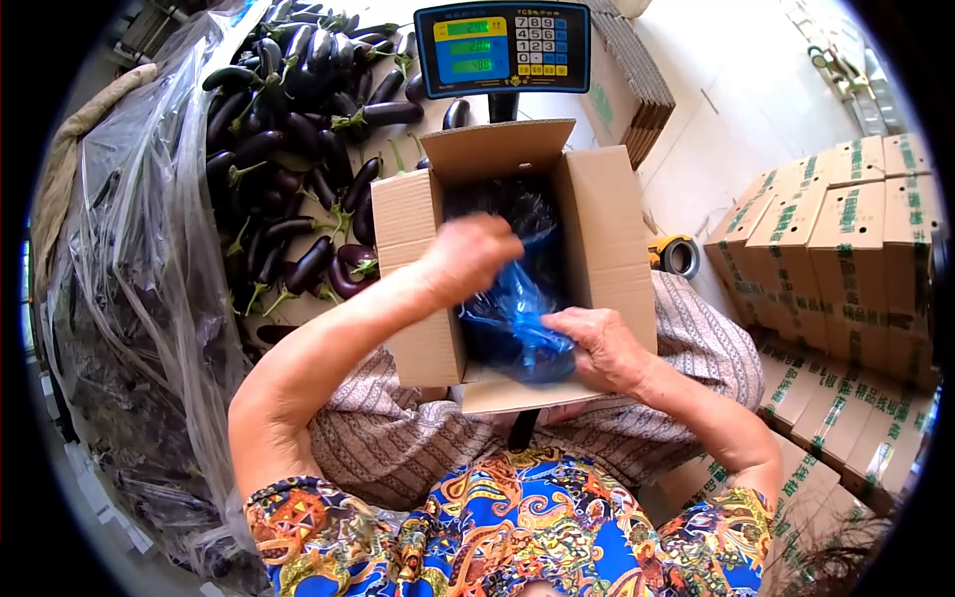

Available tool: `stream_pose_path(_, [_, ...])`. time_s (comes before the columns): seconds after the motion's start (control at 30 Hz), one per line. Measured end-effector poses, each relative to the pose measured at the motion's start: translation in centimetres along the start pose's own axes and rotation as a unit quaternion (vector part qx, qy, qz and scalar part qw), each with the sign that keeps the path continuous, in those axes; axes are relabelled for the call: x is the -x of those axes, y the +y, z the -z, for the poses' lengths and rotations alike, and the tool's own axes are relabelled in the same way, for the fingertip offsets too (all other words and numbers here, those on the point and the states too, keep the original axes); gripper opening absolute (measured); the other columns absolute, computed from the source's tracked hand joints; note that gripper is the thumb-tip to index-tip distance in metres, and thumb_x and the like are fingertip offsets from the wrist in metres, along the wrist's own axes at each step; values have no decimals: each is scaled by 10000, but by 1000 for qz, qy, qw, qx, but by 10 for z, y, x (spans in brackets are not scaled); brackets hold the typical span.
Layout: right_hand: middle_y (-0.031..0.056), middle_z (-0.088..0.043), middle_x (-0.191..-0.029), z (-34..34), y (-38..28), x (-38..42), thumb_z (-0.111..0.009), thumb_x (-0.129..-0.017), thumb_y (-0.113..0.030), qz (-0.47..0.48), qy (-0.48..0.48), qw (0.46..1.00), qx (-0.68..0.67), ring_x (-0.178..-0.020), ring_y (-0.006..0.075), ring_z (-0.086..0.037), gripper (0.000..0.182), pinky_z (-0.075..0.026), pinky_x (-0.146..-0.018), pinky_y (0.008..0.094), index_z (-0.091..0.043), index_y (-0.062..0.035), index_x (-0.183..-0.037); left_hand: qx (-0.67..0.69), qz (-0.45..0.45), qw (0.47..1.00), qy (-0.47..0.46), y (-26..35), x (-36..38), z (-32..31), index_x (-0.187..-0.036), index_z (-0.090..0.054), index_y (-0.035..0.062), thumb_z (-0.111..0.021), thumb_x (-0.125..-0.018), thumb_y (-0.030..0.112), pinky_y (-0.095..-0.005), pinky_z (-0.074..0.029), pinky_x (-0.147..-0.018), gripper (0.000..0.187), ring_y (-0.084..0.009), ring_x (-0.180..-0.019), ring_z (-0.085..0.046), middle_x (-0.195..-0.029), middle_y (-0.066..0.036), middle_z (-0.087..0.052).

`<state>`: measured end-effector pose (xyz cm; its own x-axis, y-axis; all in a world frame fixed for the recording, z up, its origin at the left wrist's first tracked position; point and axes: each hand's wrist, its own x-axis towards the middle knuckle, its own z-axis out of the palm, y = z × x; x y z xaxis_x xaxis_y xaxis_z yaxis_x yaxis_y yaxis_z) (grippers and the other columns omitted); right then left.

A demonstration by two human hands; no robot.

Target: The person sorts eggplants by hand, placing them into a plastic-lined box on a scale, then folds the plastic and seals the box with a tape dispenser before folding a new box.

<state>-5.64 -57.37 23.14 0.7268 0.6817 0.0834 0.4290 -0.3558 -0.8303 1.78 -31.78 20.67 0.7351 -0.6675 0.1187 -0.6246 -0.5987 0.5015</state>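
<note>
An open cardboard box (612, 229) stands in front of me with its flaps spread outward. Inside it is a blue plastic bag (517, 298), with dark shapes under the film that look like eggplants. My right hand (602, 348) pinches gathered blue film near the box's front right corner. Over the left part of the opening, my left hand (476, 257) is smeared by motion, close to the bag; its fingers do not show clearly. Just behind the box rises a digital scale display (502, 48) with green lit readouts.
A big heap of eggplants (298, 139) lies on the floor at left, beside clear plastic sheeting (159, 229). Taped cartons with green print (846, 259) are stacked at right. Flattened cardboard (627, 85) leans behind the scale. A tape roll (678, 257) sits right of the box.
</note>
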Motion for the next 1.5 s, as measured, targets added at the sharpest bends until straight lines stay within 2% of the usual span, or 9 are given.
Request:
stream_pose_path(0.13, [192, -661, -862, 25, -5, -20, -557, -784, 34, -108, -87, 955, 260, -773, 403, -675, 124, -557, -672, 498, -558, -32, -890, -17, 85, 994, 61, -9, 20, 40, -838, -637, 59, -575, -789, -1, -488, -526, -669, 98, -376, -782, -623, -797, -161, -592])
stream_pose_path(0.5, [255, -699, -1037, -12, 47, -151, -634, -783, -83, -240, -128, 927, 256, -989, 422, -681, 225, -570, -832, 494, -734, -10, -972, 18, -18, 996, -86, 51, 33, -44, -869, -549, 68, -645, -724, 32, -440, -546, -636, 177, -327, -780, -642, -859, -117, -538])
stream_pose_path(0.77, [208, -717, -1038, -22, 23, -155, -671, -681, -16, -147, -329, 893, 270, -993, 382, -693, 310, -578, -837, 437, -764, -64, -973, -107, 38, 992, -61, 56, -20, -148, -1188, -570, 53, -495, -894, 59, -355, -451, -967, 303, -227, -1088, -568, -1140, -151, -601])
stream_pose_path(0.9, [190, -701, -871, -63, 57, -112, -646, -757, -132, 30, -200, 932, 302, -827, 339, -704, 119, -572, -709, 465, -745, -85, -804, -84, 107, 976, -171, 90, 11, -152, -1296, -554, 45, -448, -947, 120, -318, -389, -1077, 372, -185, -1195, -532, -1217, -149, -601])
stream_pose_path(1.0, [118, -689, -900, -82, 42, -95, -627, -799, -192, 53, -262, 859, 437, -902, 265, -648, 176, -528, -726, 364, -761, -79, -808, -92, -207, 944, -240, 103, 39, -95, -909, -766, 72, -575, -802, 153, -419, -487, -986, 233, -275, -1032, -669, -1048, -155, -722])
stream_pose_path(1.1, [113, -657, -964, -69, 35, -77, -586, -846, -205, 96, -235, 844, 472, -1003, 273, -597, 217, -486, -807, 354, -753, -68, -872, 6, -101, 887, -450, 98, -9, 34, -928, -736, 84, -563, -867, 137, -471, -569, -633, 191, -321, -762, -717, -814, -132, -718])
stream_pose_path(1.2, [81, -667, -1044, -104, 80, -54, -538, -866, -144, 224, 94, 889, 389, -1125, 239, -580, 236, -477, -864, 410, -741, -73, -965, 76, 45, 987, -133, 45, -30, 42, -1047, -675, 86, -695, -777, 154, -462, -556, -717, 279, -396, -828, -667, -912, -193, -668])
stream_pose_path(1.23, [126, -668, -1084, -93, 52, -54, -549, -858, -174, 115, -141, 863, 471, -1113, 221, -583, 280, -457, -964, 415, -731, -68, -1042, -13, 47, 993, -106, 40, -39, 37, -1146, -661, 114, -713, -773, 166, -463, -550, -762, 380, -388, -911, -654, -981, -188, -655])
stream_pose_path(1.5, [109, -682, -925, -83, 30, -48, -591, -786, -184, 143, -164, 811, 543, -946, 257, -612, 206, -463, -819, 391, -743, -86, -885, -141, 44, 948, -283, 14, -79, -58, -1004, -760, 168, -690, -746, 122, -460, -574, -786, 271, -376, -929, -691, -1000, -152, -703])
